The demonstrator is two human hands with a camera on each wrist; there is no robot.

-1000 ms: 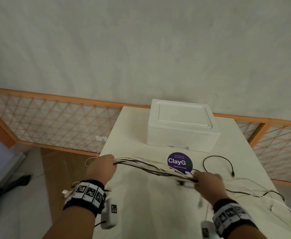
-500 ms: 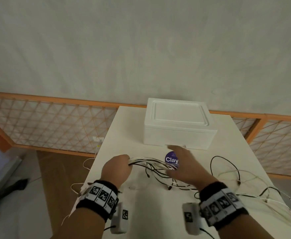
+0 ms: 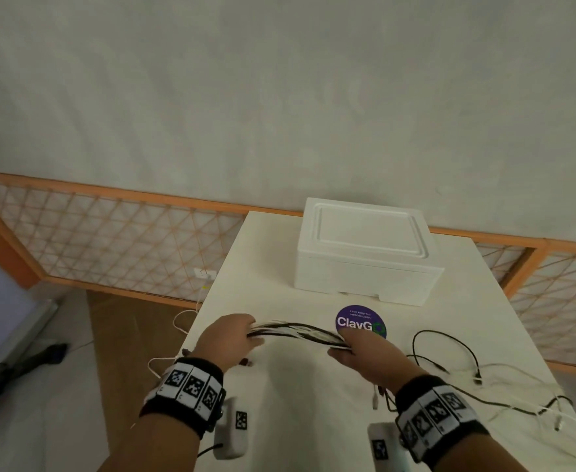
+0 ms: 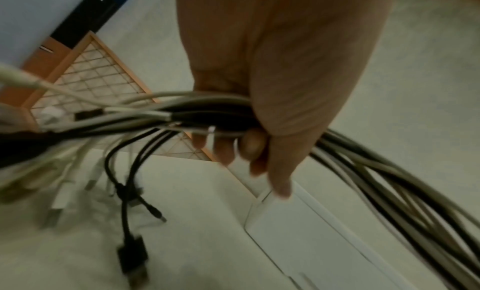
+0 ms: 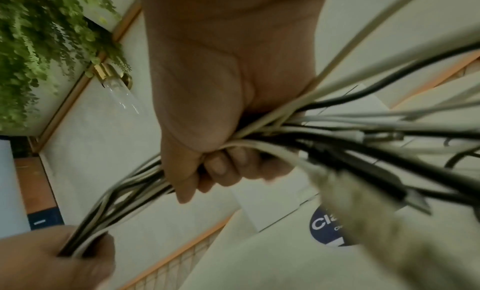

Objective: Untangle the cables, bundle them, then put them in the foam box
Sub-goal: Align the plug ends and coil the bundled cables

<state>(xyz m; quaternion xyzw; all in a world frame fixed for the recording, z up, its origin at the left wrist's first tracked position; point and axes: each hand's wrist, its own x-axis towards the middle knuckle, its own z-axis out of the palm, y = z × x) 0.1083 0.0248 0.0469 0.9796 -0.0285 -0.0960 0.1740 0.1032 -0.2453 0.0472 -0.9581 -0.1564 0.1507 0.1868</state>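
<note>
**Q:** Since half a second ago, what has shifted?

**A:** Compared with that frame, the right hand [image 3: 368,356] has left the spot just before the foam box [image 3: 365,253] and closed round the cables [image 3: 297,332] again. The left hand [image 3: 228,338] holds its end as it did.

**Q:** State of each grip?

**A:** Both are closed fists. The left wrist view shows the fingers [image 4: 249,149] curled under a sheaf of black and white cables; the right wrist view shows the same wrap, thumb over the top. Neither grip holds anything else.

**Q:** Where does the bundle lie relative to the hands?

**A:** It spans the gap between them as a shallow arch, lifted clear of the surface [image 3: 297,403]. Beyond the left fist, short plug ends [image 4: 130,194] hang down over the surface. Beyond the right fist, long tails [image 3: 450,352] trail loose across the surface toward its right edge. The foam box stands behind the hands, lid on, past a round purple sticker [image 3: 360,320].

**Q:** How will the cables likely handle?

**A:** Judged light, limp and smooth-jacketed, so single strands may slide out of a slack fist. They will not hold a shape unless gripped or tied. Plugs can snag on neighbouring loops.

**Q:** Where best to take hold?

**A:** Probably across the whole sheaf, as now, with the right grip working outward along the loose tails to gather them.
</note>
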